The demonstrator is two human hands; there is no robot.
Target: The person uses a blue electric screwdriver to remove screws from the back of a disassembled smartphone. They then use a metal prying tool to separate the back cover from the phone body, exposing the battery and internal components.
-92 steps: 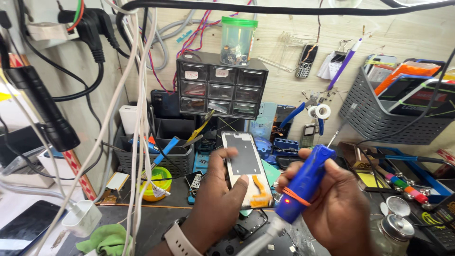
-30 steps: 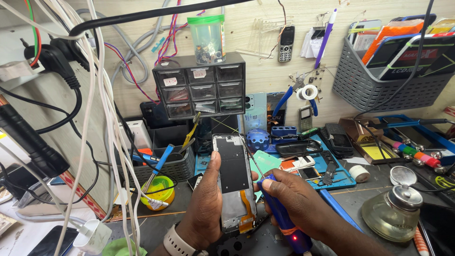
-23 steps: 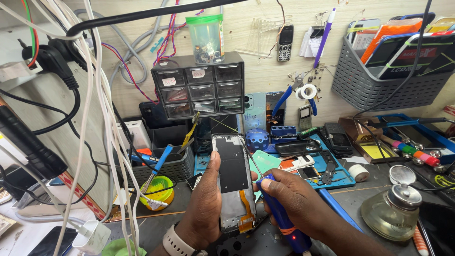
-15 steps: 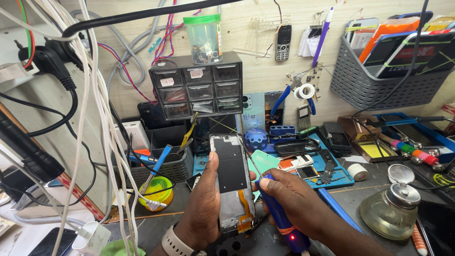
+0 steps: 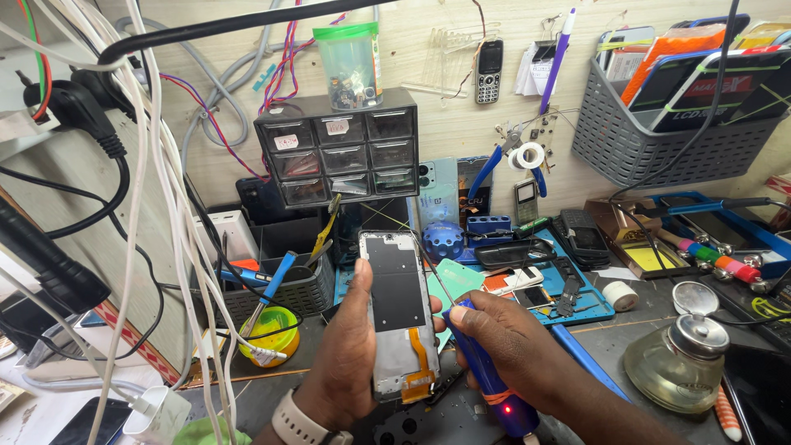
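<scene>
Head view: left hand (image 5: 346,363) fingers wrap an opened phone frame (image 5: 400,313), silver-edged with black shielding and an orange flex ribbon, held upright above the cluttered counter (image 5: 626,330). Right hand (image 5: 515,350) fingers clasp a blue powered screwdriver (image 5: 494,387) just beside it.

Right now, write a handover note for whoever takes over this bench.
Left hand: grips the opened phone upright, back toward the camera, orange flex at its lower end.
Right hand: holds the blue tool, red light on, thin tip up beside the phone's right edge.
Done: back cover is off, inner plate exposed.
Left: work along that edge is under way; whether the tip touches cannot be told.
Glass bottle stands to the right.
</scene>
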